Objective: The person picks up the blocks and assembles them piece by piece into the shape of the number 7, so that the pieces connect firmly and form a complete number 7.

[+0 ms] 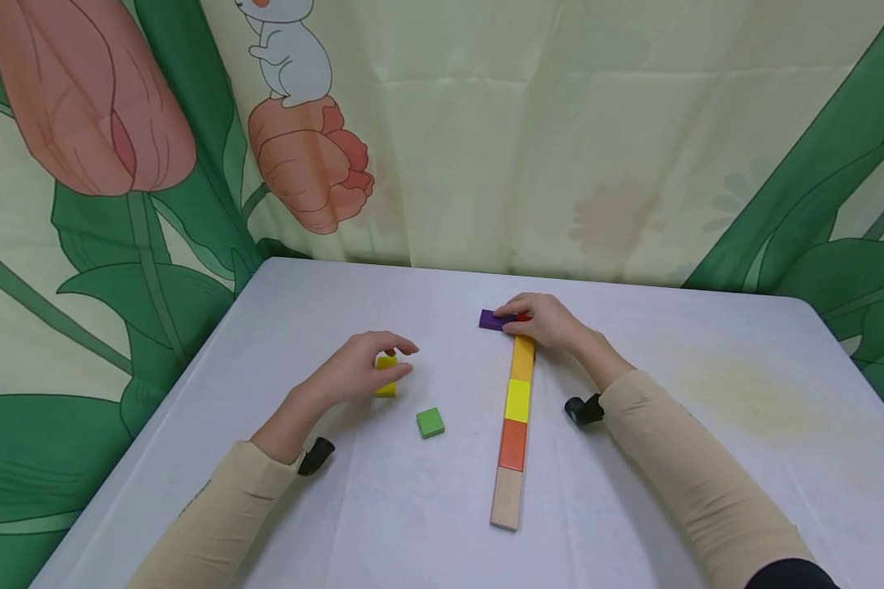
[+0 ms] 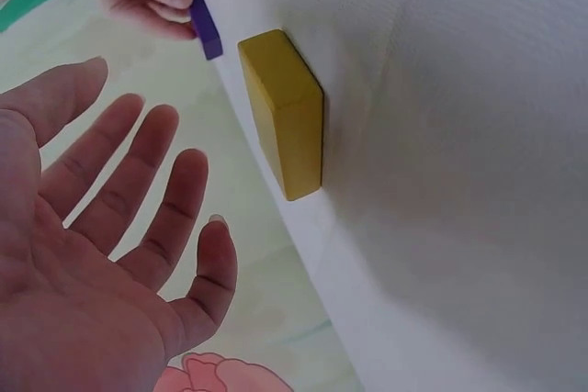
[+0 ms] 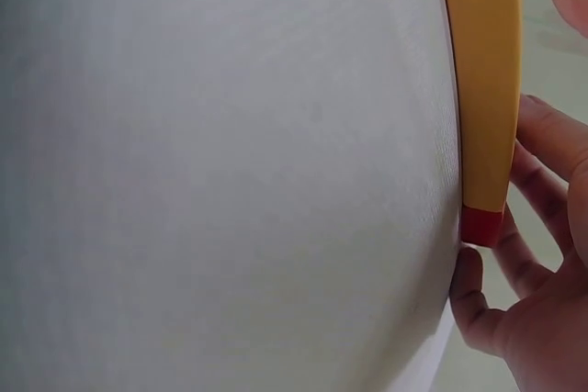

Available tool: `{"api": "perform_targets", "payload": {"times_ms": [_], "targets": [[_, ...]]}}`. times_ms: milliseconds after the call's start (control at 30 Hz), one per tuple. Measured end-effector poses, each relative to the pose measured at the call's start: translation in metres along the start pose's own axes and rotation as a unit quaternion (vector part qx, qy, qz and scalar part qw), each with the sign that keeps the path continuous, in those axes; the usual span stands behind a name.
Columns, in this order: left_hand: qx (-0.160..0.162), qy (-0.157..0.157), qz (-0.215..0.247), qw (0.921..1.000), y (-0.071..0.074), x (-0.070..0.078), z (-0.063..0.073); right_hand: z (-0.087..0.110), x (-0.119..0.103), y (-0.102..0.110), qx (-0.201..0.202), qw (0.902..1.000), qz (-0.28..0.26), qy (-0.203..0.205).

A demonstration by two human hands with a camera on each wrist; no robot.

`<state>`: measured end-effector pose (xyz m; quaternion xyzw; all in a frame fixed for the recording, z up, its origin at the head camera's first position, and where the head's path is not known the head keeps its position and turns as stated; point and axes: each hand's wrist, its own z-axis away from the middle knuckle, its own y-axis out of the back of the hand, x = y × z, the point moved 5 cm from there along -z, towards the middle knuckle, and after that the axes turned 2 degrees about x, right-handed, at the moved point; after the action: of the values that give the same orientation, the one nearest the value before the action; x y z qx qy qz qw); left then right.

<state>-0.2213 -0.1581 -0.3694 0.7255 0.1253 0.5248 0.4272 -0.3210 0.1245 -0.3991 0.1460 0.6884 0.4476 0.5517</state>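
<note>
My left hand hovers over a yellow block, fingers spread, and holds nothing. In the left wrist view a gap shows between that hand and the block. At the far end of a row of blocks, my right hand pinches a purple block between thumb and fingers. The purple block lies crosswise and points left. A red block sits at the row's far end, mostly hidden by the fingers. Nearer in the row come an amber block, a yellow one, an orange-red one and a plain wood one.
A small green block lies between my left hand and the row. All the blocks are on a white-covered table. Behind the table's far edge hangs a printed curtain. Black wrist cameras sit at both sleeves.
</note>
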Motion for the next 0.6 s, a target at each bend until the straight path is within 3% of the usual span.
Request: {"api": "perform_targets", "payload": {"times_ms": [200, 400, 600], "targets": [[-0.005, 0.029, -0.008, 0.9995, 0.001, -0.007, 0.004, -0.002, -0.001, 0.001, 0.001, 1.0, 0.009, -0.004], [-0.038, 0.06, -0.024, 0.9972, -0.002, -0.015, 0.009, -0.002, -0.002, 0.001, 0.003, 0.9999, 0.009, -0.006], [-0.058, 0.071, -0.04, 0.995, -0.006, -0.022, 0.011, -0.001, -0.002, 0.0, 0.0, 0.9999, 0.008, -0.011]]}}
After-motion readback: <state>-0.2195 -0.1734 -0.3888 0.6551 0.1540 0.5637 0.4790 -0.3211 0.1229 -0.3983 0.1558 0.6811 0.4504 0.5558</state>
